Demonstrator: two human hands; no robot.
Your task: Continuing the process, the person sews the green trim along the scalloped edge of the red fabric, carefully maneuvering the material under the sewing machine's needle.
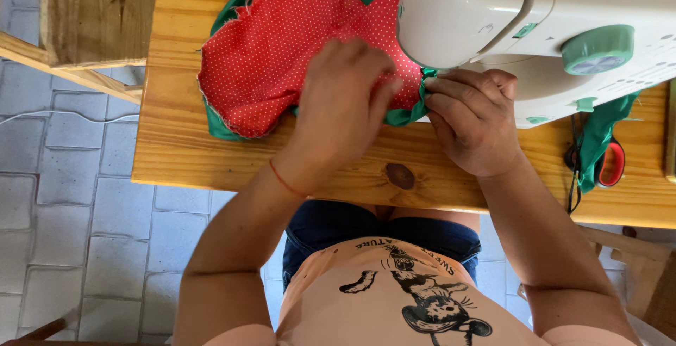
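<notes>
**Fabric at the needle, most of the edge lying out to the left**

You are feeding the red dotted fabric (282, 50), backed with a green layer (218, 127), under the head of the sewing machine (493, 22). The piece is lying on the wooden table (176, 156), with its right end tucked at the machine and the bulk spreading out to the left. Its red edges are looking raw and frayed along the left and far sides, so by my reading much of the outline is not yet finished; the needle itself is hidden behind the machine head, so you cannot tell where the seam is running.

Your left hand (345, 106) is lying palm down on the red cloth, fingers curled and pressing it flat. Your right hand (475, 124) is pinching the folded green edge just beside the machine, fingers closed on it.

Scissors (609, 166) with red handles are lying at the right, partly under a green scrap (598, 131).
</notes>
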